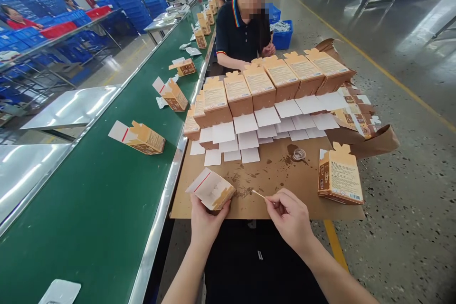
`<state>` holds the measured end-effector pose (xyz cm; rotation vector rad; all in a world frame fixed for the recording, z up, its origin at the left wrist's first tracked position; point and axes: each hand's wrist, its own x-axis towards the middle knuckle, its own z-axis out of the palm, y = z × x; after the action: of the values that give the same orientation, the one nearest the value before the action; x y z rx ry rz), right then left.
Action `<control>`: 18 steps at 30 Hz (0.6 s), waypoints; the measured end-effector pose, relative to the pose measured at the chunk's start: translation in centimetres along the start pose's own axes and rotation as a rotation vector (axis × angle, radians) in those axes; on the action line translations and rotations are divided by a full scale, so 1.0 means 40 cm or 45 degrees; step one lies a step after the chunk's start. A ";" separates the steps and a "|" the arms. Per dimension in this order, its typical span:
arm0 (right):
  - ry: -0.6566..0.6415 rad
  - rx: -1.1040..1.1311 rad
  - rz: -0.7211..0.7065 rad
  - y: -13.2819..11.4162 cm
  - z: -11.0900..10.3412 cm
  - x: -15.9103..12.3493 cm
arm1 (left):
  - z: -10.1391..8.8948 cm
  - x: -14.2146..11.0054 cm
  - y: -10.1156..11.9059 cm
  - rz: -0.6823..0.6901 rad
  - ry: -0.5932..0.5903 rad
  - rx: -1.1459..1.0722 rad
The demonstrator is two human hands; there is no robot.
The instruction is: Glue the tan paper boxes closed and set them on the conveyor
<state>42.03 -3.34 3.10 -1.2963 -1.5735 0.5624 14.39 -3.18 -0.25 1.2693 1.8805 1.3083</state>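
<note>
My left hand (208, 221) is closed around the lower part of a small cardboard box (213, 189), tilted so that its open end and white flap with a red strip face me. Between the thumb and fingers of my right hand (290, 216) is a cotton swab (258, 194), its tip pointing left toward the box but apart from it. Beyond the swab, dark wet spots mark the brown cardboard sheet (263, 171). A small round clear dish (299, 154) sits on that sheet. One more box (340, 175) stands upright to the right of my right hand.
Rows of stacked boxes (249, 88) with white flaps sticking out line the table's far side. A person (245, 28) sits behind them. On the left runs a green conveyor belt (117, 209) with a metal edge, carrying several open boxes (146, 140) and a white packet (60, 292).
</note>
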 end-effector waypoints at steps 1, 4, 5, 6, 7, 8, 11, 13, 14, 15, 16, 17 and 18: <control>0.006 0.006 0.013 -0.004 -0.008 -0.004 | 0.003 -0.003 -0.001 0.012 -0.005 0.020; 0.008 0.042 0.041 -0.011 -0.011 -0.014 | 0.012 -0.007 0.004 0.010 0.006 0.079; 0.013 0.061 0.044 -0.012 -0.007 -0.015 | 0.014 -0.008 0.006 0.007 0.007 0.087; 0.021 0.080 0.044 -0.012 -0.004 -0.016 | 0.015 -0.008 0.006 0.011 0.002 0.087; 0.029 0.095 0.041 -0.011 0.000 -0.016 | 0.013 -0.006 0.006 0.020 -0.004 0.086; 0.038 0.104 0.040 -0.009 0.002 -0.016 | 0.006 -0.001 0.004 0.031 -0.010 0.090; 0.067 0.111 0.060 -0.001 -0.001 -0.014 | -0.053 0.044 -0.011 -0.002 0.016 0.140; 0.090 0.122 0.088 0.006 -0.010 -0.013 | -0.123 0.096 -0.024 -0.129 0.167 0.167; 0.094 0.129 0.101 0.009 -0.015 -0.012 | -0.162 0.125 -0.029 -0.207 0.256 0.148; 0.092 0.136 0.109 0.011 -0.020 -0.011 | -0.201 0.154 -0.034 -0.280 0.351 0.108; 0.087 0.140 0.112 0.013 -0.024 -0.010 | -0.238 0.180 -0.038 -0.341 0.437 0.058; 0.081 0.141 0.112 0.014 -0.027 -0.009 | -0.270 0.202 -0.042 -0.381 0.492 -0.004; 0.072 0.140 0.110 0.014 -0.030 -0.007 | -0.297 0.220 -0.045 -0.395 0.523 -0.077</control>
<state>43.34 -3.70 3.00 -1.2904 -1.4261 0.6520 0.28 -0.51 3.68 0.6728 2.1848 1.5198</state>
